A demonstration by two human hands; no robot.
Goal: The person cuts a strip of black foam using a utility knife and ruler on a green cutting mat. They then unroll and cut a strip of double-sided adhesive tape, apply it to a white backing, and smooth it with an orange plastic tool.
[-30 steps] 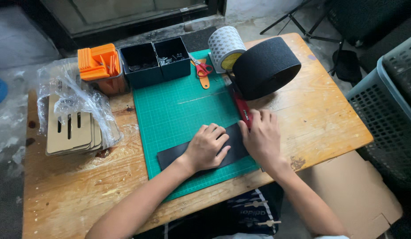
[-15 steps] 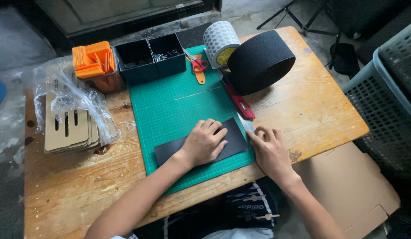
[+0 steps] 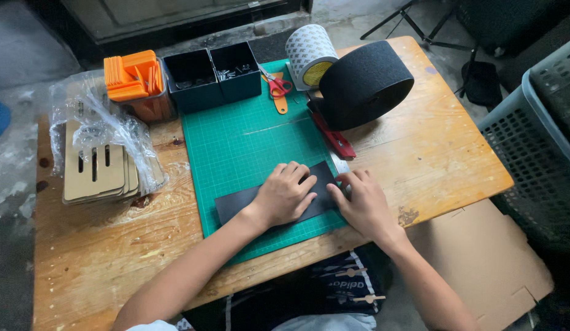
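Lying low-centre on the mat (image 3: 248, 141), a cut strip (image 3: 236, 205) sits under the flat, open left hand (image 3: 285, 195), right hand (image 3: 361, 202) spread open at its end; roll (image 3: 364, 83) largely unused.

At the far edge of my wooden table (image 3: 432, 147) stand two dark open bins (image 3: 212, 75), side by side, with small metal parts inside. To their left sits an orange container (image 3: 136, 78). Red-handled scissors (image 3: 276, 87) lie just right of the bins. A patterned tape roll (image 3: 309, 54) stands touching a large black roll (image 3: 364, 83). A stack of slotted cardboard pieces (image 3: 98, 168) rests at my left, partly under clear plastic wrap (image 3: 107, 122). A grey basket (image 3: 536, 122) stands beside the table on my right.
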